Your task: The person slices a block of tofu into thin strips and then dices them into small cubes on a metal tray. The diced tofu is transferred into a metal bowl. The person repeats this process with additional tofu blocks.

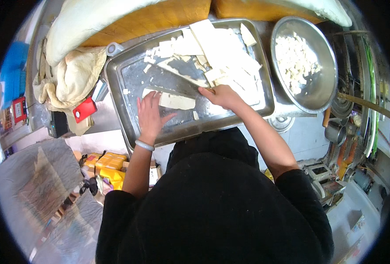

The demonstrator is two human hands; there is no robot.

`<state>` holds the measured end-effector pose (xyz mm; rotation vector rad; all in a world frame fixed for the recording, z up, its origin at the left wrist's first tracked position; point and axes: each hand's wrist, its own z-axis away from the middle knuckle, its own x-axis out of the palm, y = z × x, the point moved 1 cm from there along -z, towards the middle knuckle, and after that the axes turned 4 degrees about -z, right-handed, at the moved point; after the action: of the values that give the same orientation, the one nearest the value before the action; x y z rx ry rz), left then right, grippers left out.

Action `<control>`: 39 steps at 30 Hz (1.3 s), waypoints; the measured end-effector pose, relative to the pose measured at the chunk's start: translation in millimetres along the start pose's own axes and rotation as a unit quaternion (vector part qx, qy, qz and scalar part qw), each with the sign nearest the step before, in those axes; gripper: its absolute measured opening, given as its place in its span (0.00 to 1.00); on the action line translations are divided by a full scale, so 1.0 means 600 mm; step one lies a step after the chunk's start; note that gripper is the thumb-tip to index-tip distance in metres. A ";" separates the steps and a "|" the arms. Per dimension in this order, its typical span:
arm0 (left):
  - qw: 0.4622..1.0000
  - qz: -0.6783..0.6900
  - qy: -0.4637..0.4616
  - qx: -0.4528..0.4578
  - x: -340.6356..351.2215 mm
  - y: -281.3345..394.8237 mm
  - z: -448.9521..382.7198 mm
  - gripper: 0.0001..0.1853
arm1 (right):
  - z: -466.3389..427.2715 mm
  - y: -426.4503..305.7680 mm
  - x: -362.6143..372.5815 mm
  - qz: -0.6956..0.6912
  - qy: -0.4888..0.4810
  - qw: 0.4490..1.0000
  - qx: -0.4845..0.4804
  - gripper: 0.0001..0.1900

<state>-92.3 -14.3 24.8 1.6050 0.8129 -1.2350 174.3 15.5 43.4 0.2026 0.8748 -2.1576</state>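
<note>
A large rectangular metal tray [198,124] lies before me. In its near half rests a pale slab that looks like firm tofu [178,100]. My left hand [151,114], with a pale bangle at the wrist, touches the slab's left end with its fingertips; the fingers and thumb are spread. My right hand [224,96] grips the handle of a knife [185,75], whose broad blade points up and left, just beyond the slab. White sheets and blocks of the same food [224,52] are heaped at the tray's back right, washed out by glare. Small cut cubes [155,52] lie left of them.
A steel bowl [328,76] of small white pieces stands right of the tray. Behind the tray are wooden boxes [148,23] draped with white cloth. Leftward sit a bunched cloth [77,72], a roll [114,49] and a red packet [84,109]. A lidded pot [280,123] is lower right.
</note>
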 end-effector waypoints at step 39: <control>0.996 0.056 0.064 0.000 0.065 -0.044 -0.010 0.19 | 0.095 -0.031 0.106 -0.094 0.046 0.994 -0.034 0.32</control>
<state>-103.2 -0.6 -19.7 1.7199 0.7911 -1.0629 125.3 -51.9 69.8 0.1942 1.0553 -2.3017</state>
